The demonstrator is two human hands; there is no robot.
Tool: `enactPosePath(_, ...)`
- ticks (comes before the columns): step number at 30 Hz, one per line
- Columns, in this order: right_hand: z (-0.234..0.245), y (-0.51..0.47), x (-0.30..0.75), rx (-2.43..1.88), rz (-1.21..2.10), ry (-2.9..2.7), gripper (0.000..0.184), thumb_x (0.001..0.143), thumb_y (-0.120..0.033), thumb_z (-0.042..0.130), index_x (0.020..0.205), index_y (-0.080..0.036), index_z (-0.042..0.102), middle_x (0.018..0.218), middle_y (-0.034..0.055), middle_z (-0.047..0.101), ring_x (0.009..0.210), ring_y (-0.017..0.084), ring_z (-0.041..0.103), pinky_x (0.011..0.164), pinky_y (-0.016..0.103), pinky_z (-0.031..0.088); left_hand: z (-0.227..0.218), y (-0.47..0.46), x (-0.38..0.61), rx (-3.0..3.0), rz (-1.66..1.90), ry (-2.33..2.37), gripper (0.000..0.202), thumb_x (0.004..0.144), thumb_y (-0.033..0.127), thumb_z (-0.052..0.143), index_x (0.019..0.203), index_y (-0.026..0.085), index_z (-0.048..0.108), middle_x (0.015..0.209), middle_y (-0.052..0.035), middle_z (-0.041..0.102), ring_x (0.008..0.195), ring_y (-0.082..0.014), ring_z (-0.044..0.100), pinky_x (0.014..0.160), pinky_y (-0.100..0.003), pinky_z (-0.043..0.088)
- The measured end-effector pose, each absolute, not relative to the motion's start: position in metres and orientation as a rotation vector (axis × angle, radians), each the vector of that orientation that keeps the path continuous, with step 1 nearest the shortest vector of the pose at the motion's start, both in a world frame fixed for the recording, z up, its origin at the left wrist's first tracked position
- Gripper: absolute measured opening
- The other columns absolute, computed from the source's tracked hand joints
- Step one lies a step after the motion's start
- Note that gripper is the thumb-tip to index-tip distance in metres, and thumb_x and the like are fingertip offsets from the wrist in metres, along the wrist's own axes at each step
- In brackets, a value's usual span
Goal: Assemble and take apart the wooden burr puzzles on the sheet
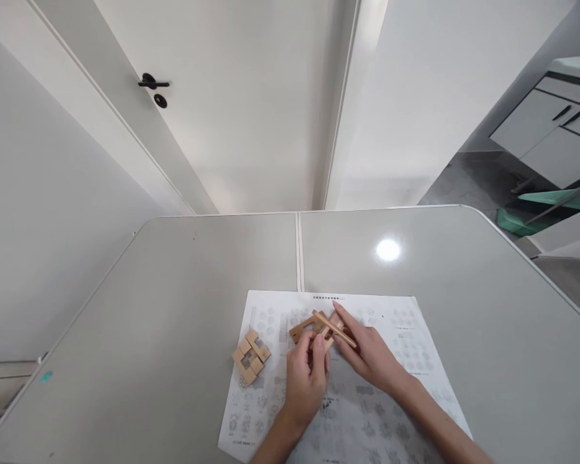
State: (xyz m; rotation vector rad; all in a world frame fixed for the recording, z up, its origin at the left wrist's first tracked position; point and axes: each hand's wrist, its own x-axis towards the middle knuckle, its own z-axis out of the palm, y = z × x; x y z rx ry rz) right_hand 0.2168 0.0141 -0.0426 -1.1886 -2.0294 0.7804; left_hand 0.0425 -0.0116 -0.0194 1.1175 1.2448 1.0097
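one left hand (305, 374): pinches wooden pieces (335, 329), perhaps to steady them
right hand (371, 351): grasps the same pieces across, maybe for alignment
printed sheet (362, 403): under both, likely for consulting
block cluster (243, 368): at sheet's left edge, probably leaving room

printed sheet (428, 322): lower edge cut off by bottom of view; middle covered by both hands; heading and small figures too small to read. dark mark (327, 404) on it, between the forearms: too small to identify.

left hand (307, 367): fingertips partly hidden by the wooden pieces. slotted wooden piece (297, 332): near end behind the fingers; how it meets the wooden bar (334, 329), cannot tell. right hand (365, 348): undersides of fingers out of sight. both forearms run off the bottom edge.

tabletop (174, 322): near side cropped. door (251, 96): top cropped. cabinet (555, 122): right side cropped. green object (512, 222): partly behind a wall, unidentified.
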Motion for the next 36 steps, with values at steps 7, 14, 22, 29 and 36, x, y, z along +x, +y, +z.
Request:
enactPosePath(7,-0.043,0.018,0.214,-1.184,0.657,-1.966,0.066,0.108,-0.027,0.051,0.167,-0.031,0.023,0.134,0.0130,0.066,0.091,0.023,0.072,0.073,0.036,0.063,-0.020,-0.008,0.041,0.882,1.226,1.258,0.044,0.103,0.064,0.050,0.094,0.021,0.054,0.066,0.0064,0.051,0.042,-0.0046,0.039,0.041,-0.018,0.034)
enactPosePath(14,-0.043,0.023,0.212,-1.061,0.475,-2.174,0.059,0.107,-0.022,0.056,0.163,-0.028,0.037,0.152,0.0106,0.061,0.144,0.032,0.051,0.113,0.054,0.052,-0.016,-0.006,0.041,0.815,1.352,1.217,0.043,0.102,0.065,0.052,0.095,0.022,0.051,0.070,0.0063,0.056,0.039,-0.0039,0.042,0.041,-0.018,0.036)
enactPosePath(22,-0.044,0.021,0.200,-1.084,0.473,-2.196,0.043,0.108,-0.020,0.057,0.151,-0.024,0.052,0.138,0.0122,0.069,0.136,0.033,0.055,0.108,0.054,0.054,-0.015,-0.005,0.038,0.806,1.393,1.198,0.043,0.103,0.063,0.053,0.091,0.022,0.051,0.069,0.0057,0.055,0.041,-0.0042,0.040,0.042,-0.019,0.036)
enactPosePath(29,-0.045,0.021,0.203,-1.122,0.562,-2.099,0.034,0.107,-0.022,0.055,0.142,-0.024,0.057,0.119,0.0140,0.067,0.109,0.032,0.062,0.089,0.050,0.059,-0.015,-0.005,0.037,0.797,1.369,1.225,0.044,0.103,0.064,0.053,0.093,0.022,0.052,0.071,0.0048,0.056,0.042,-0.0044,0.043,0.043,-0.020,0.037)
enactPosePath(36,-0.038,0.021,0.207,-1.164,0.774,-1.815,0.012,0.107,-0.027,0.058,0.110,-0.023,0.069,0.104,0.0105,0.066,0.097,0.028,0.063,0.080,0.041,0.055,-0.015,-0.003,0.037,0.798,1.373,1.220,0.044,0.103,0.064,0.052,0.092,0.021,0.052,0.070,0.0052,0.057,0.040,-0.0037,0.042,0.042,-0.019,0.035)
